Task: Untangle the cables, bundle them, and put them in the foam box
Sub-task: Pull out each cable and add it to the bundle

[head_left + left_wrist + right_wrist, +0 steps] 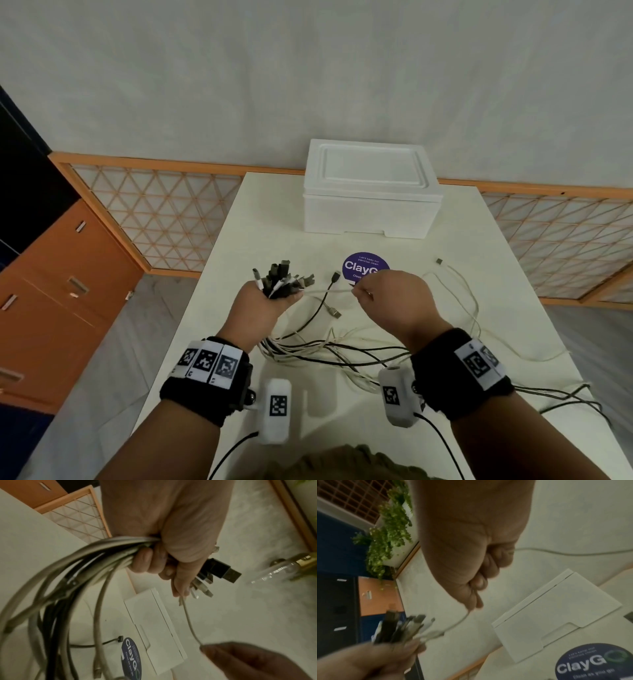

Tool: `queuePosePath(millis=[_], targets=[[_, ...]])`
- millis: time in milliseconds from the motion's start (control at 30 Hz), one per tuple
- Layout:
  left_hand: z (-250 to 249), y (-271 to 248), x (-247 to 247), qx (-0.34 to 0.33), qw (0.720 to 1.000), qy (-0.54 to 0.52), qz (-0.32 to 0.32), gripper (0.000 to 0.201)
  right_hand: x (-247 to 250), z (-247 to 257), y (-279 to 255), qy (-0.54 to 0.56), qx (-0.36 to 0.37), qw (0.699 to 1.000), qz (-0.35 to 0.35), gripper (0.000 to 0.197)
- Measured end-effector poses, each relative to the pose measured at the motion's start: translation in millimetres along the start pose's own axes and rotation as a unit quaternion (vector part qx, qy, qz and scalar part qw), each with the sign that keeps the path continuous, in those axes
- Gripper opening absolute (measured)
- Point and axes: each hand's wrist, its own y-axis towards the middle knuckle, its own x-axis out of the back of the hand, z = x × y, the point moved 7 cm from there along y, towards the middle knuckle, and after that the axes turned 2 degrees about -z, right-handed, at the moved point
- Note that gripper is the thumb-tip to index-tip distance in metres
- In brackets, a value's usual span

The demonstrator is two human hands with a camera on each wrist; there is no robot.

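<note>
My left hand [265, 301] grips a bunch of black and white cables [284, 281] just below their plugs, which fan out above the fist; the left wrist view shows the fingers [145, 559] curled round the bundle [85, 563]. A thin white cable [325, 290] runs from that fist to my right hand [383, 298], which pinches it between thumb and fingertips [477, 599]. The cables' free lengths [342, 356] trail in a tangle over the white table [479, 240]. The white foam box [370, 192] stands at the table's far edge with its lid on.
A round purple ClayGo sticker [364, 267] lies on the table between my hands and the box. Another white cable with a plug [440, 262] loops at the right. An orange cabinet [61, 281] stands to the left, and a lattice screen [164, 212] runs behind the table.
</note>
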Motion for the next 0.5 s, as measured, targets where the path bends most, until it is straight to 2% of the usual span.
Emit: queuePosePath(millis=[67, 133, 167, 233, 300, 333, 433, 500], targets=[[-3, 1, -1, -0.017, 0.999, 0.033, -0.022, 0.012, 2, 5, -2, -0.056, -0.019, 0.998, -0.035, 0.019], [1, 6, 1, -0.019, 0.998, 0.044, -0.044, 0.007, 2, 6, -5, -0.058, -0.034, 0.997, -0.050, 0.027], [4, 8, 3, -0.014, 0.997, 0.043, -0.055, 0.005, 1, 8, -5, -0.054, -0.022, 0.996, -0.061, 0.025], [10, 12, 10, 0.001, 0.996, 0.040, -0.077, 0.010, -3, 9, -5, -0.013, 0.005, 0.999, -0.042, 0.013], [23, 15, 26, 0.031, 0.993, 0.035, -0.109, 0.019, -10, -9, -4, 0.038, -0.022, 0.998, 0.044, 0.030], [33, 17, 38, 0.053, 0.989, 0.039, -0.136, 0.021, -10, -23, -5, 0.056, -0.049, 0.995, 0.069, 0.032], [70, 22, 70, 0.131, 0.974, 0.042, -0.182, 0.026, -3, -67, -13, 0.109, -0.134, 0.982, 0.072, 0.027], [78, 21, 74, 0.147, 0.970, 0.012, -0.193, 0.036, -4, -80, -19, 0.038, -0.146, 0.986, 0.066, 0.029]])
